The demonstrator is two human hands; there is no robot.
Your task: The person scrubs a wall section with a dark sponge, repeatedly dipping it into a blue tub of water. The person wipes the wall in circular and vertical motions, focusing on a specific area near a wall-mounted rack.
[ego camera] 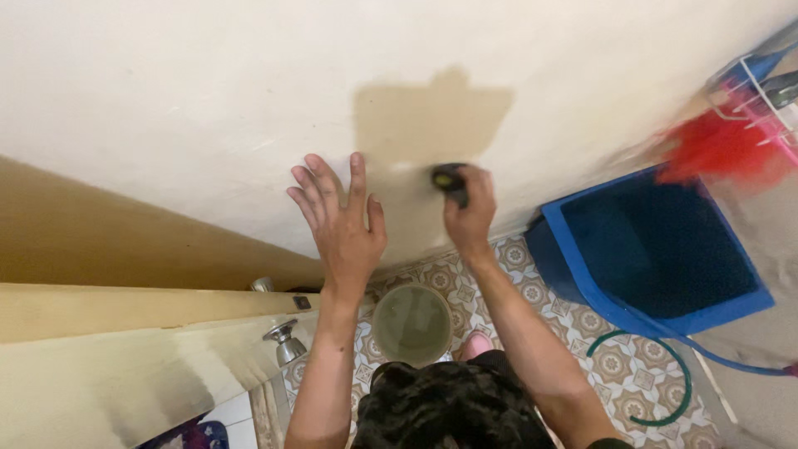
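Observation:
My left hand lies flat against the pale wall, fingers spread and holding nothing. My right hand is closed around a small dark brush or scrubber, which presses on the wall. A darker tan patch spreads on the wall just above and around that tool. Below my arms a round bucket of murky liquid stands on the patterned tile floor.
A large blue tub sits to the right by the wall, with blurred red things above it. A green hose loops on the tiles. At the left a cream door with a metal knob stands open.

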